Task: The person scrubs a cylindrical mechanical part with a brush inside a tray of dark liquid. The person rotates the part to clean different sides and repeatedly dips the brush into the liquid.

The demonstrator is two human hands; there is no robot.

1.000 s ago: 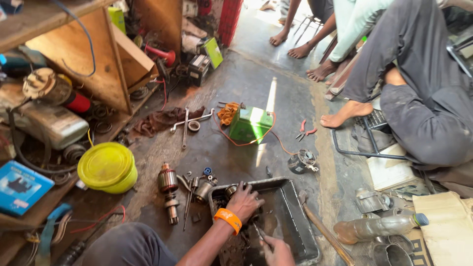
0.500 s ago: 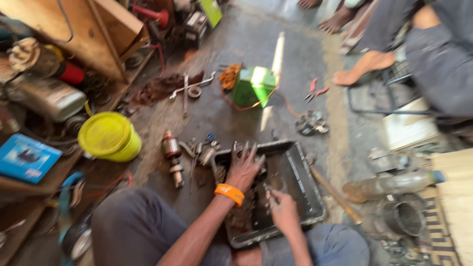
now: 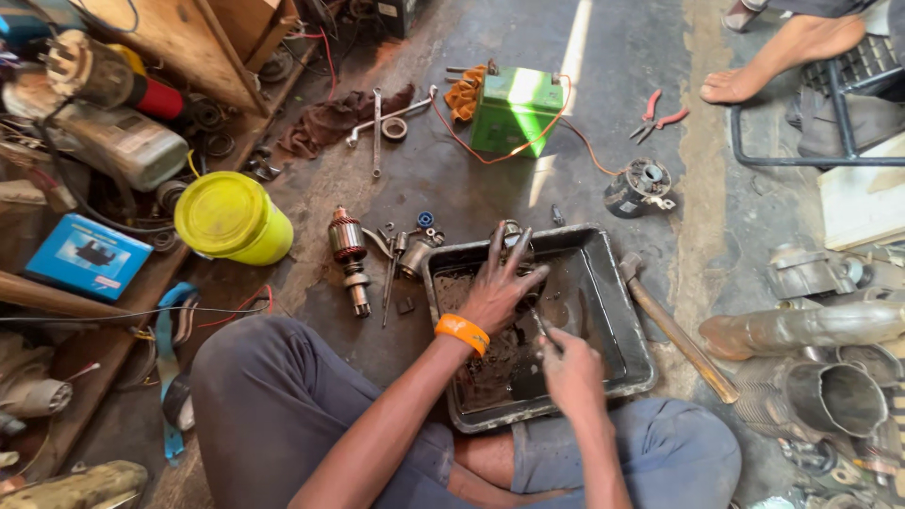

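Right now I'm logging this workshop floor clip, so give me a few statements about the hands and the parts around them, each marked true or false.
1. The left hand, with an orange wristband, is spread inside the dirty black metal tray. True.
2. The right hand is empty. False: it grips a thin dark tool.
3. The yellow plastic bucket sits inside the tray. False: it stands on the floor, apart from it.
4. Red-handled pliers lie on the floor beside the green box. True.
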